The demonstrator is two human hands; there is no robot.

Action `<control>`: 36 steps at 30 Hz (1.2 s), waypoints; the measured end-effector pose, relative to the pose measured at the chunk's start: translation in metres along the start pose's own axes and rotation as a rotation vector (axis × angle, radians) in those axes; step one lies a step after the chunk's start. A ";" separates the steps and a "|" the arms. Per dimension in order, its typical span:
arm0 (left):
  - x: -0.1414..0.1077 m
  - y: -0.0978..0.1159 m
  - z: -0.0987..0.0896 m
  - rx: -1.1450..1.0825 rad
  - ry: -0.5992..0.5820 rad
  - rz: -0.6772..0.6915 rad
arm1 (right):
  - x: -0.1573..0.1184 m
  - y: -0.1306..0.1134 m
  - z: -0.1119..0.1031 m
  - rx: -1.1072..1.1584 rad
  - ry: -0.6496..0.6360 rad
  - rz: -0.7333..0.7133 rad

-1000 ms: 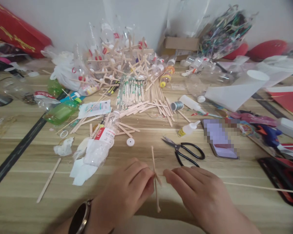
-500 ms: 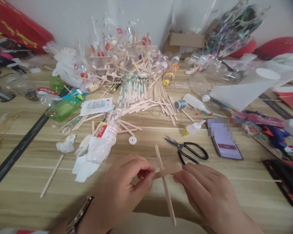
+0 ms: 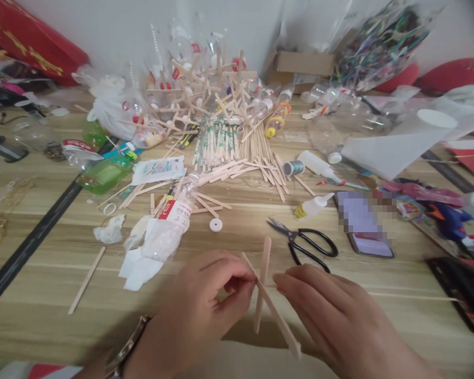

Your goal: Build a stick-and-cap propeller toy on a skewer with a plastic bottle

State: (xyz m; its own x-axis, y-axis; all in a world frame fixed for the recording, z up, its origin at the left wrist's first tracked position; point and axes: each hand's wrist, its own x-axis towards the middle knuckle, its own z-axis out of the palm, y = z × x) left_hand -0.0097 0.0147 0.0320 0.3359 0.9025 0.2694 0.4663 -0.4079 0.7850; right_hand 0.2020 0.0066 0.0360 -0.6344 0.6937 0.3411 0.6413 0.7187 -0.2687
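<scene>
My left hand (image 3: 205,302) is closed in a pinch on two crossed wooden craft sticks. One stick (image 3: 281,322) slants down to the right. The other stick (image 3: 266,258) stands nearly upright across it, and my left fingertips are close to the crossing. My right hand (image 3: 334,310) is just right of the sticks, its fingers stretched forward and holding nothing, with a small gap between it and the wood. Black-handled scissors (image 3: 300,239) lie beyond my right hand. A small glue bottle (image 3: 314,205) rests behind the scissors.
A single craft stick (image 3: 87,280) lies at left. A clear plastic bottle (image 3: 168,237) lies on white paper. Behind are a pile of joined sticks (image 3: 205,100), a thread spool (image 3: 293,168) and a white paper cone (image 3: 403,142). A phone (image 3: 361,221) is at right.
The crossed sticks have turned in my left hand: the stick that pointed across to my right hand now stands nearly upright. My right fingers have come off it.
</scene>
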 end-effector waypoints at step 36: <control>-0.007 -0.007 0.006 0.197 -0.072 0.151 | 0.008 0.001 0.004 -0.225 0.014 -0.137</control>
State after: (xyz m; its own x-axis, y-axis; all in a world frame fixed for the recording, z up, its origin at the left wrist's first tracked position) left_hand -0.0103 0.0103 0.0213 0.4680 0.8201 0.3294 0.5548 -0.5628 0.6128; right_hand 0.1961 0.0131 0.0351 -0.7168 0.5890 0.3732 0.6310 0.7757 -0.0124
